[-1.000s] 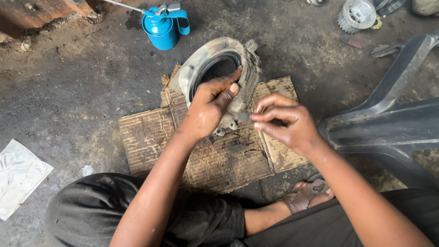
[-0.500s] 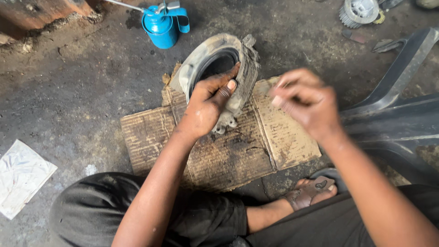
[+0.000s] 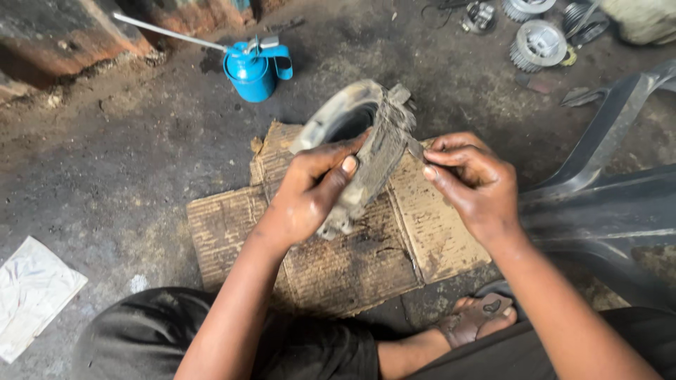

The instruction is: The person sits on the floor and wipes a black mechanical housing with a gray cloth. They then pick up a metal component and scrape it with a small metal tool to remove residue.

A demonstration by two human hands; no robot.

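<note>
Left hand, fingers clamped on the tilted ring-shaped metal housing above the cardboard; right hand fingers pinched, apparently on a small tool at its rim; oily grip may slip, dropping it.

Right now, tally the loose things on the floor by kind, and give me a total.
Blue oil can: 1
Cardboard sheet: 1
Toothed metal wheels: 2 plain, others cut off at the top edge
White crumpled sheet: 1
Total: 5

The ring-shaped metal housing is in the left hand, so not counted.
</note>
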